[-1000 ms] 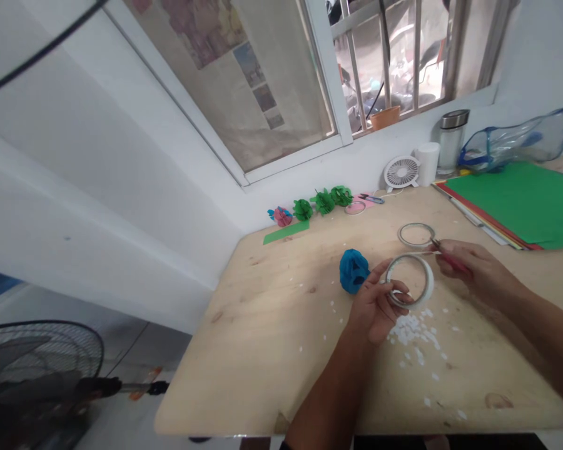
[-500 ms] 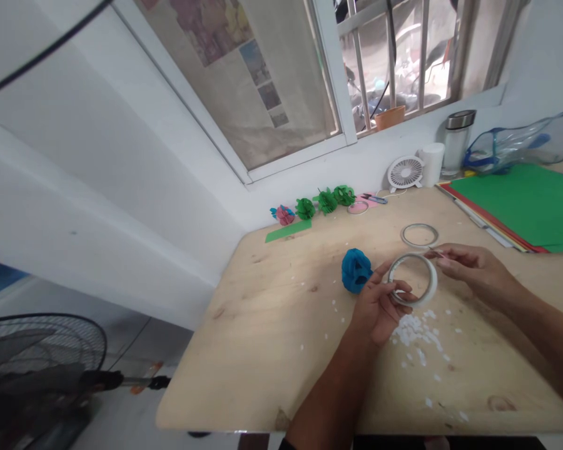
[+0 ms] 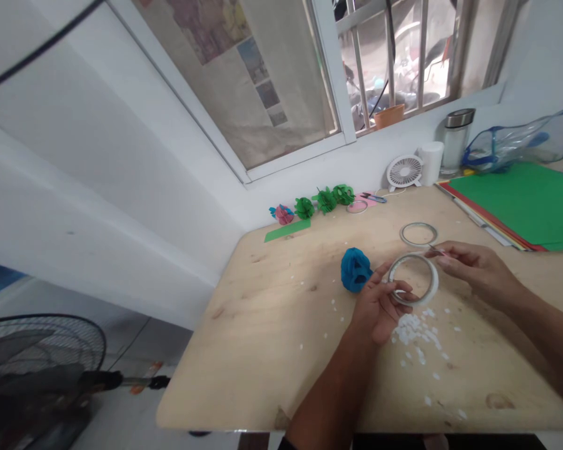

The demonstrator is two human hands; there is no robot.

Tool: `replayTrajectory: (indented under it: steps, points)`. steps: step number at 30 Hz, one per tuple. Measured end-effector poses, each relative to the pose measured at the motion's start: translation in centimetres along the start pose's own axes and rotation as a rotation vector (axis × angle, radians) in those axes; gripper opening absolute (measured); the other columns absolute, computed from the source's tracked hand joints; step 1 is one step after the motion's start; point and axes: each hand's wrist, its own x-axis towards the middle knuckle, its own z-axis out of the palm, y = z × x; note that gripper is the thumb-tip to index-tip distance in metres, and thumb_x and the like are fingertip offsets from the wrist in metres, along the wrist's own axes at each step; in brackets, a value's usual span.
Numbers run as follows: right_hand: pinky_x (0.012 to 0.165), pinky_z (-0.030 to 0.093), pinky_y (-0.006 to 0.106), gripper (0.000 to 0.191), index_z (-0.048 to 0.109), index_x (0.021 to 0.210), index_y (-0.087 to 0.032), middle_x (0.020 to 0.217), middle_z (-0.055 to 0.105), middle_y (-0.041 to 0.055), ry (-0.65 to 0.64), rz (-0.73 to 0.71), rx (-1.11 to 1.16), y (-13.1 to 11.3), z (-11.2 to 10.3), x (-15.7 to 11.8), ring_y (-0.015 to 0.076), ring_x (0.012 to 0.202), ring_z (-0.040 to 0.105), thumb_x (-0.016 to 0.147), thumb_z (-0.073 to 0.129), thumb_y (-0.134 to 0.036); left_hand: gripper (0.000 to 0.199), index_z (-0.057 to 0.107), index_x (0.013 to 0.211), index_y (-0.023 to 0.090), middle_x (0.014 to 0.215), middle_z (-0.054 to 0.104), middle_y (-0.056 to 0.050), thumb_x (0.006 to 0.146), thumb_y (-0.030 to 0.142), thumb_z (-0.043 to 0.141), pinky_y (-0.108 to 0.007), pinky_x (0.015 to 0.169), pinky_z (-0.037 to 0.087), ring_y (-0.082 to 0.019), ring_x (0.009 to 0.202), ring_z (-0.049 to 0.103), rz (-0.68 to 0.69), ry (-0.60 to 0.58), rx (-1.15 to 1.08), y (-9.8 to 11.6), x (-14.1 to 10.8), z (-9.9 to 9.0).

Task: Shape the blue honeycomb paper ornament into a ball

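Observation:
My left hand (image 3: 376, 307) grips a roll of white tape (image 3: 433, 286), fingers through its ring, holding it tilted above the table. My right hand (image 3: 481, 270) is closed in a pinch on a thin pointed tool (image 3: 436, 251) with a pinkish part; its exact kind is too small to tell. The tool's tip is at the roll's upper right edge. Just left of my left hand rests a blue folded-paper ball (image 3: 355, 270). Beneath the roll lies a scatter of small white bits (image 3: 410, 329).
A second tape ring (image 3: 418, 234) lies beyond my hands. Green paper balls (image 3: 326, 200), a pink-and-blue one (image 3: 284, 214) and a green strip (image 3: 288, 230) line the back edge. A small white fan (image 3: 404, 171), a glass bottle (image 3: 454, 145) and coloured sheets (image 3: 520, 203) stand or lie at right.
Both hands keep nearly the same place, the roll and the pointed tool still held. The whole view has shifted very slightly.

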Motion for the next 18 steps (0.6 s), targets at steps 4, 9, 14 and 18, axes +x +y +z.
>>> replayTrajectory:
  steps: [4, 9, 14, 18]
  points:
    - [0.077, 0.049, 0.034, 0.046, 0.078, 0.079, -0.021, 0.083, 0.075, 0.0076, -0.002, 0.002, -0.009, -0.16, 0.07, -0.06, 0.0246, 0.082, 0.064, 0.063, 0.082, -0.064, 0.056, 0.062, 0.129, 0.019, 0.079, 0.073, -0.004, 0.074, 0.012, 0.071, -0.021, 0.058, 0.050, -0.016, 0.067, 0.071, 0.000, 0.003, 0.005, -0.06, 0.04, -0.13]
    - [0.075, 0.049, 0.034, 0.047, 0.076, 0.074, -0.021, 0.079, 0.073, 0.0068, 0.013, -0.008, -0.007, -0.38, 0.14, -0.07, 0.0241, 0.079, 0.063, 0.060, 0.084, -0.065, 0.054, 0.063, 0.127, 0.017, 0.079, 0.073, -0.005, 0.073, 0.012, 0.072, -0.021, 0.058, 0.048, -0.017, 0.068, 0.072, -0.007, 0.001, 0.001, -0.10, 0.04, -0.12]
    - [0.068, 0.043, 0.030, 0.045, 0.076, 0.072, -0.021, 0.074, 0.068, 0.0045, 0.001, -0.034, -0.037, -0.03, -0.07, -0.01, 0.0194, 0.072, 0.056, 0.063, 0.082, -0.064, 0.052, 0.063, 0.124, 0.017, 0.079, 0.073, -0.005, 0.074, 0.012, 0.072, -0.022, 0.059, 0.049, -0.017, 0.068, 0.072, -0.007, 0.007, 0.003, -0.12, 0.05, -0.12]
    - [0.065, 0.038, 0.028, 0.046, 0.073, 0.072, -0.020, 0.069, 0.061, 0.0014, 0.021, -0.061, -0.077, 0.36, -0.27, 0.11, 0.0168, 0.069, 0.051, 0.065, 0.080, -0.065, 0.053, 0.063, 0.126, 0.018, 0.079, 0.073, -0.005, 0.074, 0.013, 0.073, -0.022, 0.058, 0.049, -0.017, 0.067, 0.072, -0.010, 0.011, 0.006, -0.10, 0.04, -0.15]
